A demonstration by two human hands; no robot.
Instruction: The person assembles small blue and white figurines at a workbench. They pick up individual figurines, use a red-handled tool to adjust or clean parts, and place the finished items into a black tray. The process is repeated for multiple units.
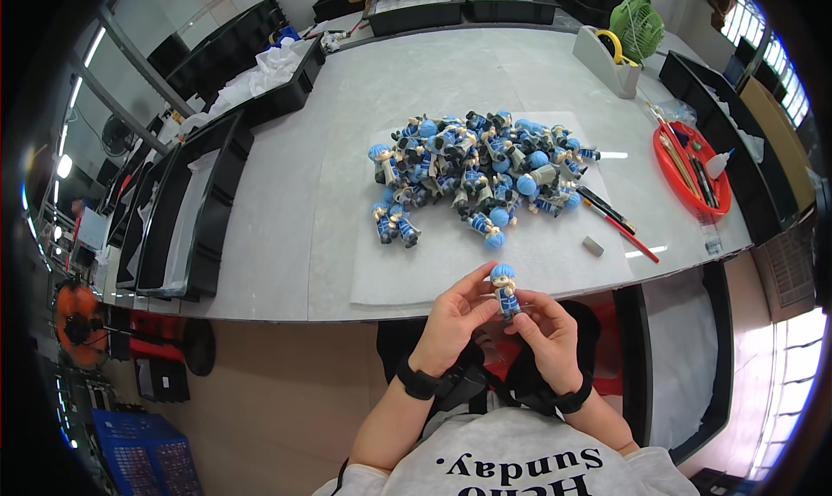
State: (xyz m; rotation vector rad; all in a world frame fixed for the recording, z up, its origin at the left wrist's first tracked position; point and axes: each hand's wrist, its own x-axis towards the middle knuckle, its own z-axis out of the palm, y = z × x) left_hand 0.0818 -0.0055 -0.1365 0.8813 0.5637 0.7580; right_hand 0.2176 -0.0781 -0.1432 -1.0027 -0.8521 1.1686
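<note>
Between my two hands, just off the table's near edge, a small blue-haired figurine (504, 293) in blue clothes stands upright, facing me. My left hand (456, 316) pinches it from its left side, thumb and fingers closed around it. On the other side my right hand (548, 330) grips its lower part with thumb and fingers. Beyond my hands lies a heap of similar figurines (525, 185) on a white sheet (451, 266). Two figurines (396, 226) lie a little apart at the heap's near left.
Right of the heap lie several pens and brushes (611, 219) and a grey eraser-like block (593, 246). A red tray (672, 171) holds brushes and a small white bottle. Black trays (221, 188) line the table's sides and back. A green fan (637, 24) stands at the far right.
</note>
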